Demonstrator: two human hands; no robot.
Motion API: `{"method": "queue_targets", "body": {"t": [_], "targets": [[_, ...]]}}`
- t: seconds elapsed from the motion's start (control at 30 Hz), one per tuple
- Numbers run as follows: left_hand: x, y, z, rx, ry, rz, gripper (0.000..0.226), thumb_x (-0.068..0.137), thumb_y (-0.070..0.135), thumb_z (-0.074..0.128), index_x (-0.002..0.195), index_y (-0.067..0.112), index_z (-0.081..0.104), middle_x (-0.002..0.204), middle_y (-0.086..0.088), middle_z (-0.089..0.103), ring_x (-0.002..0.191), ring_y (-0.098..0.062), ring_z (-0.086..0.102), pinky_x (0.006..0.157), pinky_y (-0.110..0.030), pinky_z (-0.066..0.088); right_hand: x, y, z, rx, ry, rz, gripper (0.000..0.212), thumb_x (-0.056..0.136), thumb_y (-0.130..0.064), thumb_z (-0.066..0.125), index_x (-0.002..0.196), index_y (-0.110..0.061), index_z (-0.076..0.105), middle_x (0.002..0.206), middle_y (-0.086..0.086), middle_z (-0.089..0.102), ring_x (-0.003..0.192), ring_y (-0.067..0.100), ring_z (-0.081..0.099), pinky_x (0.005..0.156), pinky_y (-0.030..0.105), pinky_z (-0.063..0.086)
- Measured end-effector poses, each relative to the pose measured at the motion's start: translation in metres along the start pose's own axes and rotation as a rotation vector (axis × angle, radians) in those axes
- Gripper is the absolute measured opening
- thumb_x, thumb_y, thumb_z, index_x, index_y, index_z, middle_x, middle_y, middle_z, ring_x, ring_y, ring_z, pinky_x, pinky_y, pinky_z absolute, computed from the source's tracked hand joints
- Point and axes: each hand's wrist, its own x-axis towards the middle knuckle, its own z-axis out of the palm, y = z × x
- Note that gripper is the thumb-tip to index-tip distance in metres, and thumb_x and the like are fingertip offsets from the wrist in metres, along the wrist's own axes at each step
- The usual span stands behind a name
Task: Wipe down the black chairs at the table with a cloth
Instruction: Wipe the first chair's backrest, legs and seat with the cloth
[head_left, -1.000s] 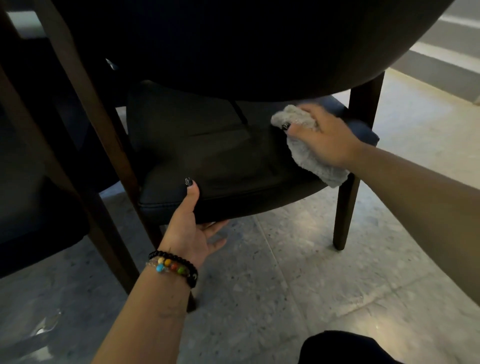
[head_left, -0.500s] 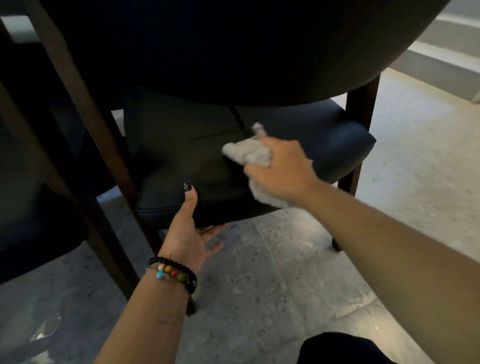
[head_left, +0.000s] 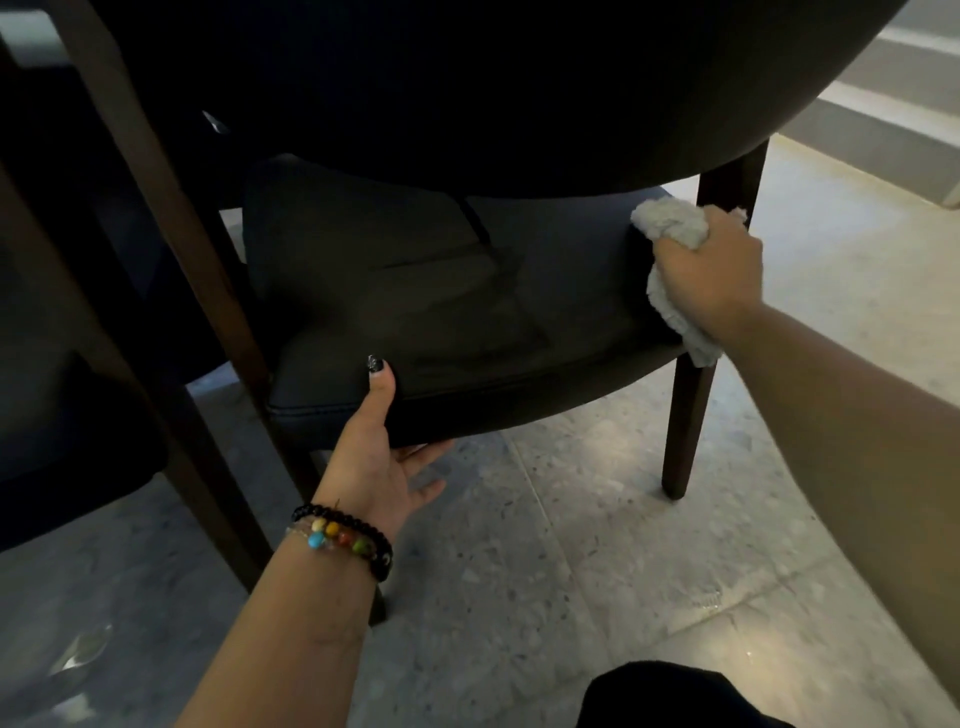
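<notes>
Crouched down low here, so closest to me is my knee (head_left: 675, 696) at the bottom of the shot and the grey speckled floor (head_left: 545, 571). Next up is my left hand (head_left: 382, 447), the one with the bead bracelets (head_left: 343, 538), steadying the chair (head_left: 415, 291): thumb hooked over the front edge of the seat, fingers loosely spread underneath, so it's gripping the seat edge more than anything. A bit further out on the right side, my right hand (head_left: 711, 270) has the cloth (head_left: 670, 228) bunched up in a fist and pressed onto the far right corner of the seat, right by the back leg (head_left: 685, 426), with a tail of cloth hanging down over the seat edge. Above that the curved backrest (head_left: 467, 93) fills the top of the view. Progress-wise, I'd say I'm mid-seat on this one. The leather looks a little streaky in the middle, which could be wipe marks, but honestly the light is too dim to say what's clean and what isn't. My guess is the backrest, the front edge and the legs are still to do. There's also a second chair (head_left: 67, 441) off to my left that the cloth is nowhere near, so plenty left overall, I reckon.
</notes>
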Motion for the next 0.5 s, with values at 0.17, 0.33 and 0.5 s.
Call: {"method": "queue_targets", "body": {"t": [0.17,0.33,0.5], "targets": [[0.002,-0.001,0.002,-0.017,0.013,0.008,0.059,0.080,0.062,0.061,0.125,0.026,0.051,0.120,-0.004,0.063,0.103,-0.027,0.066,0.097,-0.056,0.035,-0.035,-0.062,0.033,0.021,-0.049,-0.181,0.025,0.091,-0.033,0.051,0.103,-0.013,0.061,0.098,0.009,0.065,0.099,0.034,0.062,0.076,0.038,0.043],[0.000,-0.002,0.002,0.006,0.007,0.016,0.050,0.083,0.063,0.057,0.119,0.027,0.059,0.115,-0.001,0.067,0.103,-0.025,0.065,0.092,-0.053,0.034,-0.102,-0.123,0.061,0.084,-0.151,-0.476,0.026,0.090,-0.032,0.057,0.110,-0.015,0.060,0.091,0.005,0.064,0.091,0.033,0.062,0.070,0.032,0.040],[0.000,-0.005,0.003,0.038,0.027,0.059,0.047,0.078,0.069,0.058,0.109,0.034,0.057,0.111,0.002,0.068,0.099,-0.023,0.067,0.096,-0.054,0.032,-0.083,-0.107,0.041,0.108,-0.329,-0.641,0.041,0.085,-0.034,0.052,0.123,-0.021,0.063,0.111,-0.002,0.068,0.104,0.014,0.063,0.090,0.024,0.048]]}}
